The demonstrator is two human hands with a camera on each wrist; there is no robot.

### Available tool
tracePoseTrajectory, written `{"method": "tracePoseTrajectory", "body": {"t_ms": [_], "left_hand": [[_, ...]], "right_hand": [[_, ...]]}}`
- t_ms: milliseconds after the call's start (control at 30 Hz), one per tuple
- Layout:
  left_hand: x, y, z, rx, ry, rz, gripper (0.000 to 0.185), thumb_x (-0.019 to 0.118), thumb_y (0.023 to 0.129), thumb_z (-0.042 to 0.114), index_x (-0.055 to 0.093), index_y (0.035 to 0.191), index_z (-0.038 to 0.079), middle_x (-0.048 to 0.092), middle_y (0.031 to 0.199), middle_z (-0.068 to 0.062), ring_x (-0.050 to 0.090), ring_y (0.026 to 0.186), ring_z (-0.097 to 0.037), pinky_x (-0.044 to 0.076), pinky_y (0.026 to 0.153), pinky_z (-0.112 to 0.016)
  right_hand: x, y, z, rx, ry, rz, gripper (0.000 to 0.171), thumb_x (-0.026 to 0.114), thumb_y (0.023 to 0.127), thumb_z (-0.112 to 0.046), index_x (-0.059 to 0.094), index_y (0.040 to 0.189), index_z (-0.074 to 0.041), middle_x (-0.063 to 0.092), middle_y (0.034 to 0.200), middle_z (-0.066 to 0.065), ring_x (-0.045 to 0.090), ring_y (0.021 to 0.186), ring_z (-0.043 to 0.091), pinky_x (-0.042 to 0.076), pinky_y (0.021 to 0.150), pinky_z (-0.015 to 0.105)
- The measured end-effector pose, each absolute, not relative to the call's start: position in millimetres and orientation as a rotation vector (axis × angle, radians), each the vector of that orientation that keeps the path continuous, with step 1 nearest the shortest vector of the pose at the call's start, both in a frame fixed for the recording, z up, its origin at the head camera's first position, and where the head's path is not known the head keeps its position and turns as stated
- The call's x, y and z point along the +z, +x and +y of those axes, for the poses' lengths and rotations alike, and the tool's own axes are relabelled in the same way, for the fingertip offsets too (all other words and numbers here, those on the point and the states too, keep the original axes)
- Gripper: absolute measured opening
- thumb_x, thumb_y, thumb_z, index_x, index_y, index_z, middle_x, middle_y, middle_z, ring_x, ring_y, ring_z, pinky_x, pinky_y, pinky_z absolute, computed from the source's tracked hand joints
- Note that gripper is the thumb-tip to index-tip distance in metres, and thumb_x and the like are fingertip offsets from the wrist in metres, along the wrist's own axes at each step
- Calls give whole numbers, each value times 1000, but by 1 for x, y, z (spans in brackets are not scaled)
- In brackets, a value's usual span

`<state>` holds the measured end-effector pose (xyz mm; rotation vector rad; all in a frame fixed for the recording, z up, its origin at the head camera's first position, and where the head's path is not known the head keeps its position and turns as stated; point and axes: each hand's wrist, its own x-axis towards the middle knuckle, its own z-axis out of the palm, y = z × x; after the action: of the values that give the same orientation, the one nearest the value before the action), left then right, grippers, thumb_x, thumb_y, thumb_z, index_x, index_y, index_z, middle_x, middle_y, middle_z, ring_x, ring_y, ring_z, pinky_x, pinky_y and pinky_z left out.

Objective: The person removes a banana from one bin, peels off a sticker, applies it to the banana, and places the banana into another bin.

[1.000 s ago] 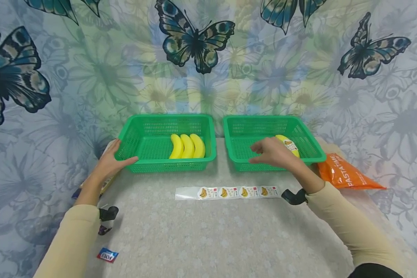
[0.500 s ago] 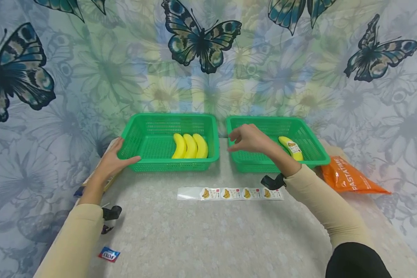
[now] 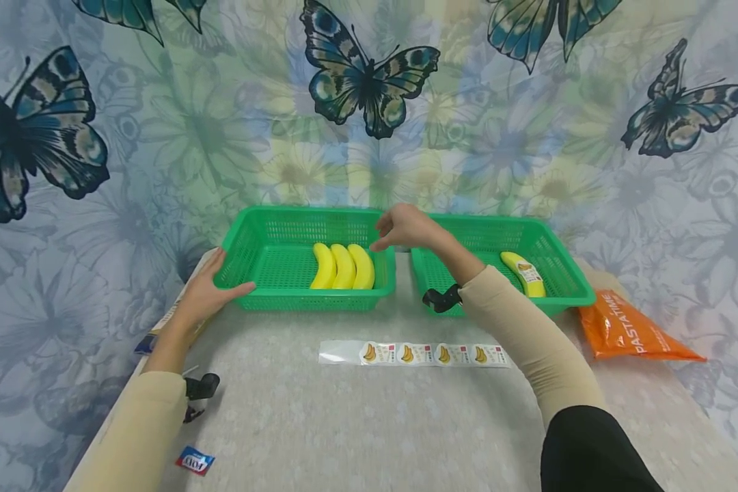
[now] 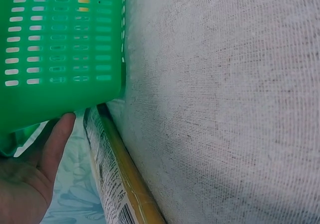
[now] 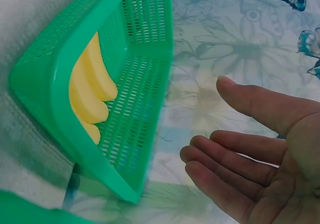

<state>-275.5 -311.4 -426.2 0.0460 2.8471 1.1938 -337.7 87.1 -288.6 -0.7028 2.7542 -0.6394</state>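
Two green baskets stand side by side on the table. The left basket (image 3: 270, 236) (image 5: 145, 73) holds three yellow bananas (image 3: 343, 266) (image 5: 90, 93). In the right basket (image 3: 467, 236) lies one banana with a label (image 3: 524, 273). My left hand (image 3: 212, 290) (image 4: 30, 184) rests against the left basket's (image 4: 60, 43) front left corner, thumb straight along its front wall. My right hand (image 3: 401, 229) (image 5: 250, 159) hovers over that basket's right rim, fingers relaxed and empty, close to the rightmost banana.
A strip of banana stickers (image 3: 415, 353) lies in front of the baskets. An orange pasta bag (image 3: 627, 331) sits at the right. A flat printed box (image 3: 160, 328) (image 4: 115, 184) lies under the left basket's left edge. A small blue-red packet (image 3: 193, 461) is near the front left.
My right hand has left the right basket, where the labelled banana stays, and moved left to the left basket's right rim. The left hand has kept its place.
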Motion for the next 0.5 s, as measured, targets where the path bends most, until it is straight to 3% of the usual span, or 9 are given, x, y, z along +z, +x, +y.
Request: {"method": "tracePoseTrajectory", "body": {"t_ms": [400, 500], "left_hand": [[-430, -275, -312, 1254, 33, 2859, 106, 67, 85, 56, -5, 157, 26, -12, 165, -1, -5, 150, -44, 14, 108, -77], [-431, -276, -311, 1244, 29, 2867, 106, 67, 85, 57, -4, 157, 25, -11, 165, -3, -4, 150, -44, 15, 108, -77]], "right_hand": [[-310, -381, 49, -523, -750, 2714, 50, 75, 85, -35, 66, 124, -5, 68, 125, 12, 64, 113, 25, 55, 92, 36], [-316, -391, 40, -502, -732, 2714, 50, 74, 86, -35, 66, 125, -4, 66, 128, 13, 67, 107, 25, 56, 90, 35]]}}
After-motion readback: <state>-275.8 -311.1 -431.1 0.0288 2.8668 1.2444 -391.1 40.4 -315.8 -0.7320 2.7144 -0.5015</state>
